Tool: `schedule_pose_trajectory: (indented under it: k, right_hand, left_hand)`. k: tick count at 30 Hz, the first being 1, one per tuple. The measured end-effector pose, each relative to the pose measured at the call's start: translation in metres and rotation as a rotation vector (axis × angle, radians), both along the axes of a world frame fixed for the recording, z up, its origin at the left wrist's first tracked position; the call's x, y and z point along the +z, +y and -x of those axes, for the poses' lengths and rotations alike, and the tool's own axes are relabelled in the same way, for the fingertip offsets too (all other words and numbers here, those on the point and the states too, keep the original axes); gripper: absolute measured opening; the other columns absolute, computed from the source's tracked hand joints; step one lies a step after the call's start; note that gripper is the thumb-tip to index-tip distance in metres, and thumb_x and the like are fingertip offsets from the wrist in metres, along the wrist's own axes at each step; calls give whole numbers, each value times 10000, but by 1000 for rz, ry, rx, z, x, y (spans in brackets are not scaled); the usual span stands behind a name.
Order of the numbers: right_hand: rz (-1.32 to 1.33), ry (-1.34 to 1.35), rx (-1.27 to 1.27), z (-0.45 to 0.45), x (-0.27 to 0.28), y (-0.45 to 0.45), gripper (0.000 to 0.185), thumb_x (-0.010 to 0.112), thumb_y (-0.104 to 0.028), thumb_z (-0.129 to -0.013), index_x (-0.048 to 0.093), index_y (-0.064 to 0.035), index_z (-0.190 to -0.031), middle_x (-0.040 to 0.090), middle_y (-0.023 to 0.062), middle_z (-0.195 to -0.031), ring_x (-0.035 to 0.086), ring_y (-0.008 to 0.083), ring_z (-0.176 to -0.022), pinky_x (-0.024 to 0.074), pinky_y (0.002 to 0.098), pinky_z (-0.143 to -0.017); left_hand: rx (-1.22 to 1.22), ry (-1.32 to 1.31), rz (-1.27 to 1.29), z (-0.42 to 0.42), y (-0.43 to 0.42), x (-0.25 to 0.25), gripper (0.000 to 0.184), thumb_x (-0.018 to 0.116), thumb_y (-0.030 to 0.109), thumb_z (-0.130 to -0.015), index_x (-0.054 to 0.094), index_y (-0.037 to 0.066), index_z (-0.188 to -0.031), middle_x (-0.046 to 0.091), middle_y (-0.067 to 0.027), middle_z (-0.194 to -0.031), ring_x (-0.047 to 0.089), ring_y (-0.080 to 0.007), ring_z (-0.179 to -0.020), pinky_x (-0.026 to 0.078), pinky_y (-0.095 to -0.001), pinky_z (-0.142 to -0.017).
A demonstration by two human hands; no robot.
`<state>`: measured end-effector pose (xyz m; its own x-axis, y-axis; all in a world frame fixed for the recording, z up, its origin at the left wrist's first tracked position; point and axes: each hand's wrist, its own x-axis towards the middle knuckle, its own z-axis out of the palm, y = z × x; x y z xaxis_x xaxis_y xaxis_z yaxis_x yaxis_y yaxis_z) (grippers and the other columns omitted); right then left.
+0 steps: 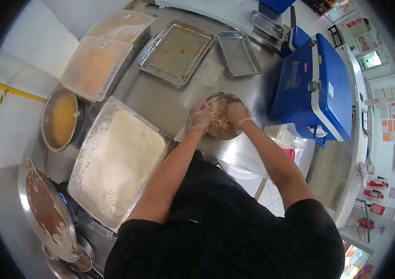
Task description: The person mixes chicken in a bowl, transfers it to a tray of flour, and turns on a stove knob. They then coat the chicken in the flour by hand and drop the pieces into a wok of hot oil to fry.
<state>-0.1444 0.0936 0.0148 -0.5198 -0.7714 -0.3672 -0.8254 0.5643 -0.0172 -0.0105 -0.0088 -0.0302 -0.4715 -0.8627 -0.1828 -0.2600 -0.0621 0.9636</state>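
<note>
A round metal bowl [224, 135] sits on the steel table in front of me, with a pale brown, shredded-looking food [220, 116] in it. My left hand [200, 117], in a clear plastic glove, is closed at the bowl's left rim, its fingers curled over the edge. My right hand [238, 114], gloved the same way, reaches into the bowl from the right. Its fingers are blurred and partly hidden against the food, so what they hold does not show. A small clear plastic sheet [208, 73] lies just beyond the bowl.
Left stands a large tub of white flour [122, 153], near a bowl of yellow liquid [62, 118] and a wide pan [44, 207] over a blue flame. Lidded containers [96, 67], a stained tray [176, 53] and an empty pan [239, 53] lie behind. Right is a blue cooler [299, 88].
</note>
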Motion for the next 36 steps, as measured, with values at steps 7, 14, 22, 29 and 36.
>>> schedule_pose_trajectory:
  k: [7, 14, 22, 29, 36]
  right_hand:
    - [-28, -118, 377, -49, 72, 5, 236, 459, -167, -889, 655, -88, -993, 651, 179, -903, 662, 320, -813, 535, 438, -686]
    - [-58, 95, 339, -75, 43, 14, 256, 464, -178, -894, 626, -133, -1088, 605, 183, -1050, 648, 323, -903, 549, 418, -725]
    - [74, -64, 23, -25, 88, 13, 262, 529, -215, -833, 634, -55, -1011, 646, 206, -918, 632, 354, -883, 502, 438, -778]
    - [102, -122, 273, -37, 13, 1, 280, 487, -168, -852, 567, 44, -1016, 625, 266, -908, 626, 380, -862, 497, 458, -761]
    - [-103, -71, 270, -54, 2, 18, 267, 477, -135, -872, 589, 16, -1062, 651, 162, -902, 662, 326, -854, 546, 428, -714]
  left_hand:
    - [-79, -22, 85, -2, -8, -7, 282, 538, 208, -888, 641, 12, -1062, 659, -179, -938, 626, -293, -859, 476, -355, -805]
    - [-78, -66, 135, -3, -5, 17, 261, 533, 221, -872, 634, 13, -991, 642, -155, -859, 594, -249, -800, 447, -363, -737]
    - [-205, 84, -116, -6, -11, 25, 269, 542, 229, -865, 641, 32, -1020, 647, -161, -892, 592, -272, -830, 445, -365, -770]
    - [-103, -12, 164, -8, -16, 18, 255, 528, 243, -886, 674, 55, -979, 655, -168, -902, 613, -332, -806, 467, -405, -721]
    - [-90, -51, -35, -1, -14, 23, 278, 537, 236, -885, 650, 56, -1064, 666, -157, -878, 624, -256, -813, 477, -354, -750]
